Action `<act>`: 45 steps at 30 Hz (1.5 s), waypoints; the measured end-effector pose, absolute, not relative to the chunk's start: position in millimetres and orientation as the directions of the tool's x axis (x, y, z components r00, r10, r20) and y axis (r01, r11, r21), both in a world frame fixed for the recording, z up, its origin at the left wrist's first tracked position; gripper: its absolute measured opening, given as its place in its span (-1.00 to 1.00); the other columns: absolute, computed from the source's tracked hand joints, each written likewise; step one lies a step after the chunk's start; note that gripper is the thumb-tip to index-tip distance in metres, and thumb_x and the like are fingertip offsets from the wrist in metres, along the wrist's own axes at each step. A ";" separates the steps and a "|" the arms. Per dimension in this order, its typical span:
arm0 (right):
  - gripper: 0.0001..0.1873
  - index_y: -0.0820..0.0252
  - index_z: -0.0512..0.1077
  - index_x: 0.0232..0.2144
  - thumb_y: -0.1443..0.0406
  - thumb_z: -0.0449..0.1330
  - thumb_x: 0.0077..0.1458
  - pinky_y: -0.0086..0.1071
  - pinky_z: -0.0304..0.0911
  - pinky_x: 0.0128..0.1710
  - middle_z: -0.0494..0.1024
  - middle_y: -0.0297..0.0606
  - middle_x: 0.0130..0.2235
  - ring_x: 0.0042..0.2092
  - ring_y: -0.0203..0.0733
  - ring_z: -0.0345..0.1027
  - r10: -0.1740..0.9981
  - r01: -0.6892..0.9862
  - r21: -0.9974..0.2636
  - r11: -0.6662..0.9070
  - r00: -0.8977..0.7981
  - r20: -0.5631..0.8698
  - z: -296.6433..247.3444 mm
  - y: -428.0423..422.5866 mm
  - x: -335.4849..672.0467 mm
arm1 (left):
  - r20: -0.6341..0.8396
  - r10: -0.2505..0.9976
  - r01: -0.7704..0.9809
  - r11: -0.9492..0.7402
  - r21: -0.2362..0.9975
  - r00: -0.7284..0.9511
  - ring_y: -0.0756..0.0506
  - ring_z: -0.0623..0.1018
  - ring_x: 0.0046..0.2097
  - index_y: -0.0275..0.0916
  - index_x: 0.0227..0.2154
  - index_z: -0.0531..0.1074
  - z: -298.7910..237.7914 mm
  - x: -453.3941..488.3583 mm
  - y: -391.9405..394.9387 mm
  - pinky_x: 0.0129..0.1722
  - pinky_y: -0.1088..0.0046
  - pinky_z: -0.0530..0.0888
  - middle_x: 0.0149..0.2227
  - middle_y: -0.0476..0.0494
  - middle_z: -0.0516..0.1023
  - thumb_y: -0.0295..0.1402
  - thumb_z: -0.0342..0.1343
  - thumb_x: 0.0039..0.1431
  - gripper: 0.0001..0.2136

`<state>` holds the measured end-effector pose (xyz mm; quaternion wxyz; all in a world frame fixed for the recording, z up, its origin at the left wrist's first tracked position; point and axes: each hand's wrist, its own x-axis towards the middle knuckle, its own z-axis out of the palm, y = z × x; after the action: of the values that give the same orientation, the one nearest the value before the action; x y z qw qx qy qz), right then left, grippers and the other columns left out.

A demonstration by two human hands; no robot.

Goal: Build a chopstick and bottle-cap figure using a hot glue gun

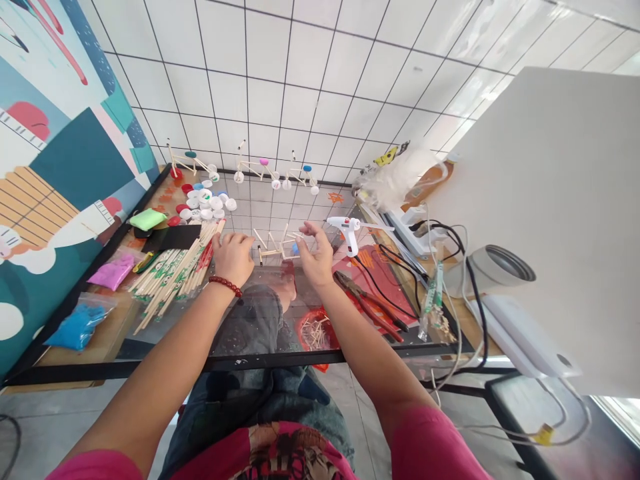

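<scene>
On the glass tabletop, between my hands, lies a small stick bicycle frame [271, 252] of pale sticks, with a blue spot near its right end. My left hand [233, 259] is palm down beside the frame's left end, its fingers bent and apart over the tips of the bundled chopsticks [170, 277]. I see nothing held in it. At the frame's right end my right hand [316, 257] is open, thumb and fingers apart; whether the thumb touches the frame I cannot tell. A white glue gun [349, 230] lies just right of that hand.
Several bottle caps [205, 200] lie at the back left. Three small stick bicycles [257, 170] stand along the tiled wall. Pliers [367, 303] and a red basket of short sticks [316, 332] are near my right forearm. Bags of blue clay [80, 325] and pink clay [114, 270] sit left. Cables [467, 287] run right.
</scene>
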<state>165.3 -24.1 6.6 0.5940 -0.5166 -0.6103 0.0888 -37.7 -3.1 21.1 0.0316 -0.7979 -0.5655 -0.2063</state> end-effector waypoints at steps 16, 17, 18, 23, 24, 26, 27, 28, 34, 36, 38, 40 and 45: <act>-0.77 0.15 0.45 -0.12 0.25 0.10 0.20 -0.21 0.32 -0.11 0.50 -0.22 -0.26 -0.21 -0.16 0.38 0.694 0.512 -0.716 0.474 0.283 0.662 2.8 -19.8 167.8 | 0.125 0.827 0.249 -0.304 0.920 0.548 -0.13 0.59 -0.28 -0.06 -0.44 0.55 118.6 -44.1 -127.5 -0.19 0.30 0.53 -0.36 -0.08 0.64 -0.20 0.13 0.19 -0.83; -0.77 0.15 0.45 -0.12 0.25 0.09 0.21 -0.21 0.32 -0.11 0.50 -0.21 -0.24 -0.20 -0.17 0.38 0.689 0.507 -0.716 0.480 0.287 0.666 3.7 -20.3 167.9 | 0.193 0.878 0.398 -0.383 0.834 0.439 -0.15 0.60 -0.21 -0.06 -0.38 0.56 114.6 -47.9 -103.4 -0.12 0.29 0.52 -0.29 -0.08 0.65 -0.21 0.10 0.20 -0.84; -0.77 0.15 0.45 -0.12 0.25 0.09 0.21 -0.21 0.33 -0.10 0.50 -0.20 -0.23 -0.20 -0.17 0.38 0.683 0.503 -0.714 0.488 0.290 0.671 4.9 -20.8 168.0 | 0.266 0.900 0.529 -0.422 0.736 0.346 -0.17 0.60 -0.15 -0.08 -0.33 0.57 108.9 -51.7 -76.9 -0.07 0.27 0.50 -0.23 -0.10 0.66 -0.24 0.05 0.22 -0.81; -0.79 0.13 0.46 -0.15 0.25 0.08 0.23 -0.21 0.33 -0.10 0.50 -0.20 -0.22 -0.19 -0.17 0.38 0.640 0.490 -0.699 0.520 0.318 0.699 12.9 -22.7 170.6 | 0.287 0.890 0.818 -0.445 0.365 0.355 -0.23 0.58 -0.05 -0.24 -0.17 0.58 65.4 -53.5 29.2 0.01 0.20 0.48 -0.11 -0.23 0.63 -0.47 -0.07 0.17 -0.68; -0.79 0.13 0.46 -0.15 0.25 0.08 0.23 -0.20 0.33 -0.10 0.51 -0.21 -0.23 -0.19 -0.17 0.38 0.633 0.492 -0.698 0.520 0.327 0.702 14.4 -22.8 171.9 | 0.275 0.872 0.812 -0.482 0.329 0.406 -0.21 0.57 -0.02 -0.24 -0.12 0.57 56.7 -50.1 39.7 0.04 0.22 0.47 -0.04 -0.22 0.61 -0.52 -0.08 0.15 -0.64; -0.79 0.12 0.46 -0.14 0.25 0.08 0.23 -0.20 0.33 -0.09 0.51 -0.21 -0.23 -0.19 -0.17 0.37 0.621 0.494 -0.700 0.516 0.347 0.703 17.0 -22.7 174.8 | 0.219 0.818 0.783 -0.573 0.241 0.532 -0.18 0.52 0.09 -0.22 -0.01 0.52 42.3 -43.0 51.3 0.11 0.27 0.44 0.10 -0.19 0.53 -0.62 -0.10 0.06 -0.52; -0.79 0.13 0.46 -0.14 0.25 0.08 0.23 -0.20 0.33 -0.09 0.51 -0.21 -0.23 -0.19 -0.17 0.37 0.616 0.494 -0.702 0.514 0.357 0.702 18.1 -22.7 176.3 | 0.181 0.791 0.770 -0.612 0.184 0.585 -0.17 0.48 0.14 -0.20 0.02 0.51 37.3 -40.3 53.9 0.14 0.28 0.41 0.15 -0.17 0.49 -0.65 -0.10 0.03 -0.48; -0.78 0.13 0.46 -0.13 0.25 0.08 0.23 -0.20 0.33 -0.08 0.51 -0.21 -0.23 -0.18 -0.17 0.37 0.614 0.491 -0.706 0.511 0.366 0.699 19.1 -22.5 177.7 | 0.143 0.767 0.758 -0.641 0.122 0.626 -0.17 0.45 0.17 -0.19 0.03 0.50 33.7 -38.5 55.1 0.16 0.28 0.39 0.18 -0.15 0.45 -0.68 -0.09 0.00 -0.45; -0.77 0.17 0.47 -0.14 0.26 0.10 0.21 -0.22 0.31 -0.08 0.50 -0.20 -0.23 -0.19 -0.18 0.37 0.612 0.460 -0.725 0.513 0.395 0.685 23.6 -22.1 180.5 | 0.061 0.757 0.757 -0.639 -0.136 0.651 -0.28 0.51 0.02 -0.28 -0.11 0.55 34.6 -40.4 52.5 -0.05 0.16 0.46 0.00 -0.33 0.54 -0.63 -0.12 0.13 -0.60; -0.78 0.19 0.47 -0.14 0.27 0.10 0.21 -0.23 0.31 -0.08 0.49 -0.21 -0.23 -0.19 -0.19 0.36 0.609 0.460 -0.721 0.518 0.394 0.688 24.1 -22.6 179.8 | 0.043 0.764 0.757 -0.628 -0.180 0.644 -0.30 0.53 -0.06 -0.33 -0.19 0.55 38.4 -41.4 49.9 -0.14 0.15 0.46 -0.14 -0.39 0.55 -0.63 -0.11 0.14 -0.65; -0.78 0.21 0.47 -0.14 0.28 0.10 0.21 -0.24 0.31 -0.08 0.50 -0.21 -0.24 -0.19 -0.21 0.36 0.607 0.464 -0.719 0.518 0.393 0.691 23.8 -23.4 179.0 | 0.034 0.765 0.753 -0.624 -0.210 0.643 -0.29 0.52 -0.08 -0.35 -0.22 0.54 42.8 -43.8 47.5 -0.15 0.16 0.45 -0.19 -0.40 0.53 -0.66 -0.09 0.10 -0.67; -0.78 0.21 0.47 -0.15 0.28 0.09 0.22 -0.25 0.31 -0.07 0.51 -0.20 -0.23 -0.18 -0.21 0.37 0.612 0.464 -0.724 0.510 0.396 0.685 23.3 -23.8 179.0 | 0.058 0.775 0.766 -0.607 -0.210 0.630 -0.30 0.50 -0.07 -0.36 -0.23 0.52 48.7 -50.0 45.0 -0.12 0.17 0.43 -0.19 -0.40 0.52 -0.68 -0.07 0.06 -0.68; -0.78 0.18 0.47 -0.15 0.25 0.09 0.23 -0.25 0.32 -0.06 0.52 -0.21 -0.22 -0.17 -0.21 0.38 0.619 0.461 -0.738 0.492 0.410 0.669 24.8 -23.6 179.9 | 0.344 0.811 0.855 -0.517 0.044 0.473 -0.28 0.48 -0.05 -0.32 -0.24 0.43 69.7 -74.3 19.6 -0.08 0.16 0.43 -0.15 -0.37 0.48 -0.59 -0.11 0.16 -0.77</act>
<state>179.9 -23.6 24.8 0.6744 -0.5005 -0.5397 0.0587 -74.3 19.6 69.7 0.0668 -0.8555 -0.4869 -0.1629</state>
